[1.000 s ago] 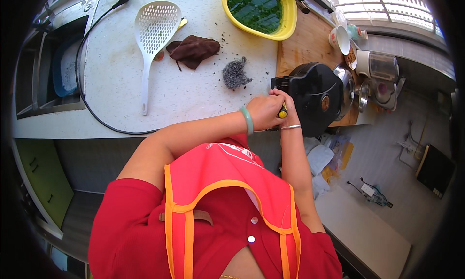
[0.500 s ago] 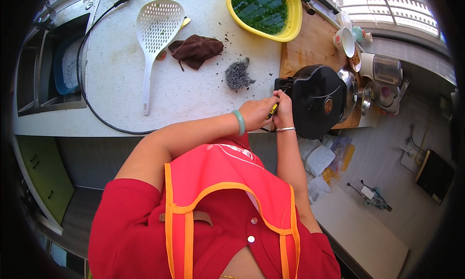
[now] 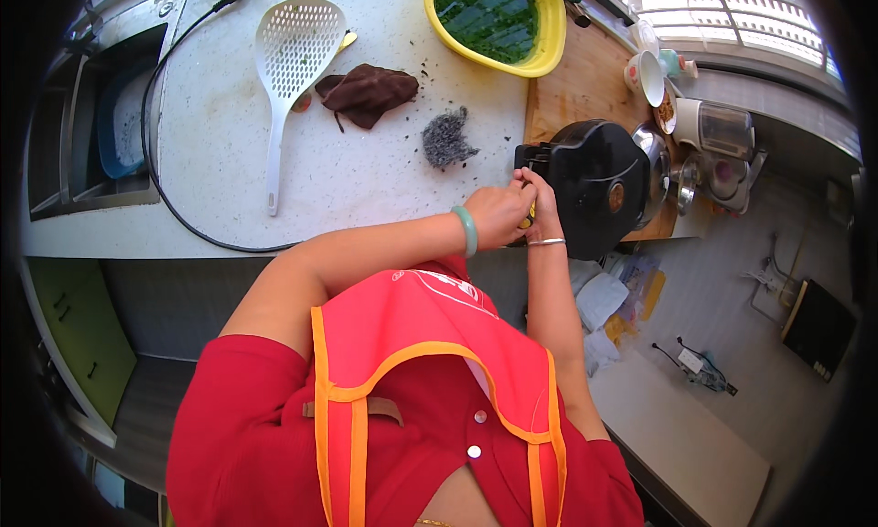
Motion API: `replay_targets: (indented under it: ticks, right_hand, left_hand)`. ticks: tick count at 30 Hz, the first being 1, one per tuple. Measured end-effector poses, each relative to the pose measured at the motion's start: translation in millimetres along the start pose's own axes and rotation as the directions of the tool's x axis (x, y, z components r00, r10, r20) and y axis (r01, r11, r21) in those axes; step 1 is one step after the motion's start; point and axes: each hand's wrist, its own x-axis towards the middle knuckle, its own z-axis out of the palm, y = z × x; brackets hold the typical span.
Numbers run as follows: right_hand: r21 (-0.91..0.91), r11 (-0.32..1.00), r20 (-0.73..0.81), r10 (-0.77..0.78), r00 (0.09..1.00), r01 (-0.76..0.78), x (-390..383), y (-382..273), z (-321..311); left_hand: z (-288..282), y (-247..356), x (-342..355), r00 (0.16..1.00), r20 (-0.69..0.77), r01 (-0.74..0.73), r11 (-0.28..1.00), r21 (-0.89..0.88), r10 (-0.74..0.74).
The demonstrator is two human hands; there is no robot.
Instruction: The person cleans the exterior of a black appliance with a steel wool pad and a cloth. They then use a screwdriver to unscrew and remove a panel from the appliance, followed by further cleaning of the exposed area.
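The round black lidded electric cooker (image 3: 596,184) sat at the front edge of the bench (image 3: 210,161), on the wooden board (image 3: 576,83) at its right end. Your left hand (image 3: 498,214) and right hand (image 3: 540,207) met at the cooker's left side, touching each other, with a small yellow thing (image 3: 530,218) pinched between them; which grip actually held it could not be told. Just beyond your hands lay a grey steel-wool scourer (image 3: 445,139), then a crumpled dark brown cloth (image 3: 368,92) and a white perforated plastic skimmer (image 3: 291,60). A yellow plastic basin of greens (image 3: 498,19) stood at the back edge. A black cable (image 3: 174,188) ran past the steel sink (image 3: 87,124) in the left corner.
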Motion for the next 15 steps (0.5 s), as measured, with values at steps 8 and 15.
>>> replay_targets:
  ticks: [8, 15]
  right_hand:
    - [-0.084, 0.978, -0.083, -0.2, 0.976, 0.193, -9.8, 13.9, 1.2]
    - [-0.131, 0.972, -0.17, -0.217, 0.961, 0.196, 2.2, 10.7, 12.4]
  left_hand:
    - [0.5, -5.2, -17.3, 1.0, 0.026, -0.009, 0.997, -0.083, 0.011]
    - [2.9, -23.4, -10.9, 1.0, 0.02, 0.023, 0.989, -0.144, -0.021]
